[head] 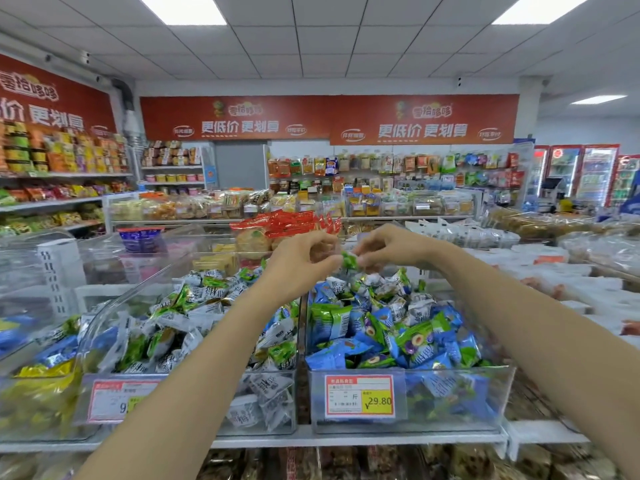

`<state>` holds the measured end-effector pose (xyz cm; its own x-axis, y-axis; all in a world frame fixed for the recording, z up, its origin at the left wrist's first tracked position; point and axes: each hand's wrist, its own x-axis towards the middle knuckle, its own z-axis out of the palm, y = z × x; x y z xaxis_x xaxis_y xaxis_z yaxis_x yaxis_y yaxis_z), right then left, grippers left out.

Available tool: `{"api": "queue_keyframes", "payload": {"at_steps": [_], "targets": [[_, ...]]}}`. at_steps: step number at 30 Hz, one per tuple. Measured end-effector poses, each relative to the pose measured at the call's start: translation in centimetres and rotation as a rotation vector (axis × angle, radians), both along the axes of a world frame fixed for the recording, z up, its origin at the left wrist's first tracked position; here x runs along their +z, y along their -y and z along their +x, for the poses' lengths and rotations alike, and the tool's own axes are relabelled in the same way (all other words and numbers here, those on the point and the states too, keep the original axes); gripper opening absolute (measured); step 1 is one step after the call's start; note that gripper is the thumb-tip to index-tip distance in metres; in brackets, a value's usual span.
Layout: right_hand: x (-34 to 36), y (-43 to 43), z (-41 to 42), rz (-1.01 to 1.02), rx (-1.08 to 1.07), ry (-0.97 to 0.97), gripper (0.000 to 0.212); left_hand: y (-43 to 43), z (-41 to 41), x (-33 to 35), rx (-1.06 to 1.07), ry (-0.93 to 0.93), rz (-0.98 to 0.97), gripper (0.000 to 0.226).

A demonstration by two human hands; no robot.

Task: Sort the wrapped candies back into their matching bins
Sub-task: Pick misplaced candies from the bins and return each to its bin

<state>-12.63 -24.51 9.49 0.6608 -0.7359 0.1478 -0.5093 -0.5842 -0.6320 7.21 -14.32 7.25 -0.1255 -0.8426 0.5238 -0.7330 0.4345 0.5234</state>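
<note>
Red banners [239,119] first: I count three, one on the left wall and two side by side on the back wall. Below those, two clear plastic bins stand side by side on the shelf, walls just beside each other. The left bin [104,323] holds a heap of mostly white-and-green wrapped candies [207,306] with a few blue ones mixed in. The right bin [504,386] holds mostly blue wrapped candies [349,355] with green and white ones mixed in. Too many to count in either. At far left there's one more container, of yellow packets [45,375], only partly in frame. Two bare forearms reach out over the bins, one per side. The two hands meet above the back of the right bin, near the divider. The left hand [301,265] has curled fingers and its thumb tip on the candy. The right hand [388,249] has bunched fingertips pinching the same piece. There are two price tags, one per bin front: the left tag [114,400] is partly behind the left forearm, and the right tag [360,396] reads 29.80. Smallest is the one green candy [349,260], held between both hands in the air above the heaps. It's blurred there, so I can't tell the exact finger placement.
</note>
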Motion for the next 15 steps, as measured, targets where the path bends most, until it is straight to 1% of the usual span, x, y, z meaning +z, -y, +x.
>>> {"api": "queue_keyframes", "payload": {"at_steps": [1, 2, 4, 5, 7, 8, 9, 12, 13, 15], "targets": [[0.6, -0.6, -0.1, 0.05, 0.048, 0.056, 0.014, 0.2, -0.2, 0.0, 0.005, -0.005, 0.024, 0.04], [1.1, -1.1, -0.1, 0.09, 0.093, 0.097, 0.013, 0.5, -0.4, 0.1, 0.009, -0.006, 0.037, 0.039], [1.6, -1.8, 0.1, 0.13, 0.153, 0.168, 0.013, 0.8, -0.8, 0.0, 0.013, -0.06, -0.005, 0.025], [1.6, -1.9, 0.2, 0.142, 0.156, 0.207, 0.014, 1.0, -0.7, 0.0, 0.03, -0.116, -0.036, 0.021], [0.9, -1.5, 0.6, 0.158, 0.104, 0.275, 0.019, 1.2, -0.4, 0.0, 0.123, -0.186, -0.087, 0.024], [0.3, -1.1, 0.9, 0.155, 0.063, 0.265, 0.022, 1.2, -0.1, 0.1, 0.172, -0.197, -0.097, 0.026], [-0.4, -0.6, 1.2, 0.143, 0.028, 0.197, 0.024, 1.1, 0.1, 0.1, 0.2, -0.209, -0.1, 0.026], [-2.6, 0.2, 3.0, 0.105, 0.005, -0.185, 0.028, 0.9, 0.6, 0.0, 0.18, -0.242, -0.072, 0.023], [-3.2, 0.3, 3.5, 0.089, 0.008, -0.277, 0.028, 0.8, 0.6, 0.0, 0.169, -0.239, -0.066, 0.023], [-3.9, 0.5, 4.3, 0.017, 0.006, -0.351, 0.024, 0.9, 0.7, -0.1, 0.152, -0.248, -0.049, 0.023]]}}
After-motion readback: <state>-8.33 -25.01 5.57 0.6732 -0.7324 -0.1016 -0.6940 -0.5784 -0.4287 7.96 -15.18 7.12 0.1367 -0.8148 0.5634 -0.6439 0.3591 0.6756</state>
